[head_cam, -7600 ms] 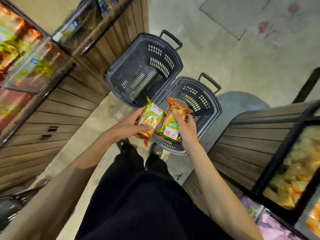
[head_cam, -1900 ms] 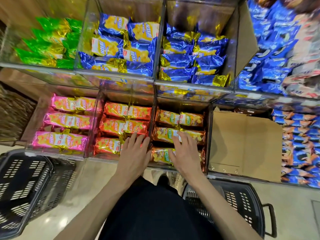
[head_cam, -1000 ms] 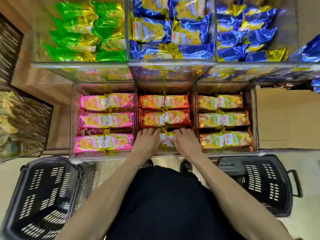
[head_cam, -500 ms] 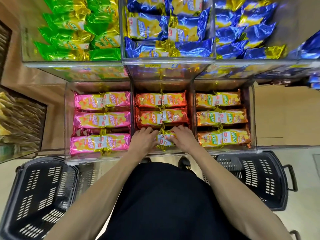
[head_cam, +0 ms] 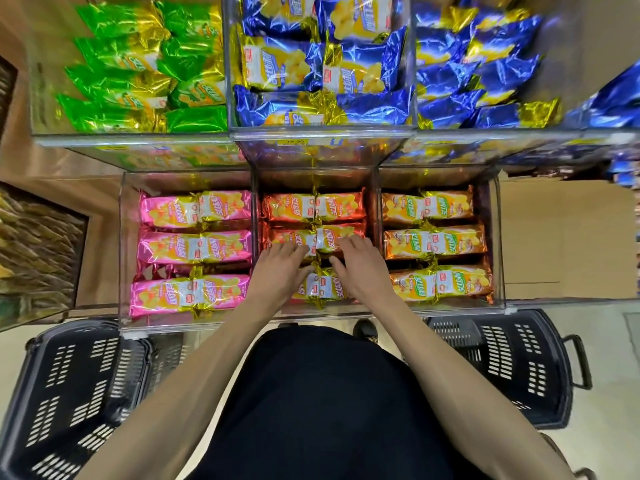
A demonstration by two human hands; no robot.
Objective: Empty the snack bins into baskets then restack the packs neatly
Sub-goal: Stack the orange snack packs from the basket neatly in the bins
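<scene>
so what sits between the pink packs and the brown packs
The red packs, with the left hand and right hand on them; head view.

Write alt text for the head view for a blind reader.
Seen from above, a person's left hand and right hand rest on red packs in the middle bin. Pink packs fill the bin on its left, orange packs the one on its right, green packs and blue packs above. A left basket and a right basket, both black, stand on the floor.

Two hands [head_cam: 278, 277] [head_cam: 362, 270], two black baskets [head_cam: 74, 393] [head_cam: 526, 372], three clear lower bins [head_cam: 311, 178], six orange packs [head_cam: 434, 242]
</scene>
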